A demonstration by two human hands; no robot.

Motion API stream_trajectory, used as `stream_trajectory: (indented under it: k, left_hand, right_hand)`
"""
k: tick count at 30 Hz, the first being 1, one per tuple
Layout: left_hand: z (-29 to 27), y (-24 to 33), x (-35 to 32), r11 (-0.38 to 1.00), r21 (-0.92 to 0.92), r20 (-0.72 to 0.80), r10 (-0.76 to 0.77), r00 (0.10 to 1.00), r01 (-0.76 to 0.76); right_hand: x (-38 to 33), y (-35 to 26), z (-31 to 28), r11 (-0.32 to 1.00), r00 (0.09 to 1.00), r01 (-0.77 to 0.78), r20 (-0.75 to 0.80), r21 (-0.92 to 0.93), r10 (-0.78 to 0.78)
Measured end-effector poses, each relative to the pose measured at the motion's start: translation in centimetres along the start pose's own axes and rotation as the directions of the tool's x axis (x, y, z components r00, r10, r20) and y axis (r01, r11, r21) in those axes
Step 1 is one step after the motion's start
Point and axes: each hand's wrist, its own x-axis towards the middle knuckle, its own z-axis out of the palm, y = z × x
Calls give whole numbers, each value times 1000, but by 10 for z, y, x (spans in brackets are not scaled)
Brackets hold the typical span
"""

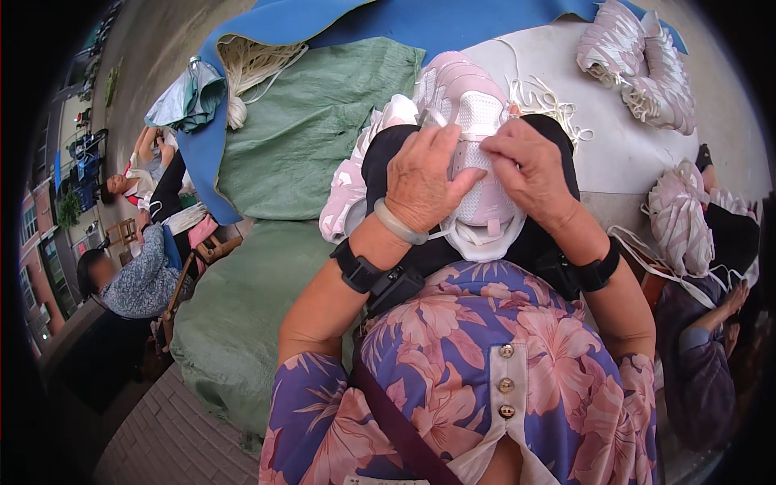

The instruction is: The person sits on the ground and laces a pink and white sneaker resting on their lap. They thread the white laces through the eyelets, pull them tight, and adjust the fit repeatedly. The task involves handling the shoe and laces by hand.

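Pink-and-white shoe lies on the lap, gripped by both hands. Left hand clasps it at 9 o'clock; right hand pinches its upper at 3 o'clock.

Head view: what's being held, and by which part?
Both hands, left hand and right hand, grip a pink-and-white sneaker across its upper, around the lacing area.

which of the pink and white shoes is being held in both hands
The pink and white shoe on the lap, under the left hand and right hand. The other shoes lie untouched on the table.
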Motion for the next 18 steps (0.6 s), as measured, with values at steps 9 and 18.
stream_trajectory:
  k: [9,18]
  left_hand:
    - [-2,8,0,967,119,275,-248,929,224]
    - [4,5,5,978,101,343,-207,916,183]
  right_hand:
    - [5,-12,21,925,994,101,6,-367,-106]
    - [5,-8,25,890,992,102,-25,-444,-126]
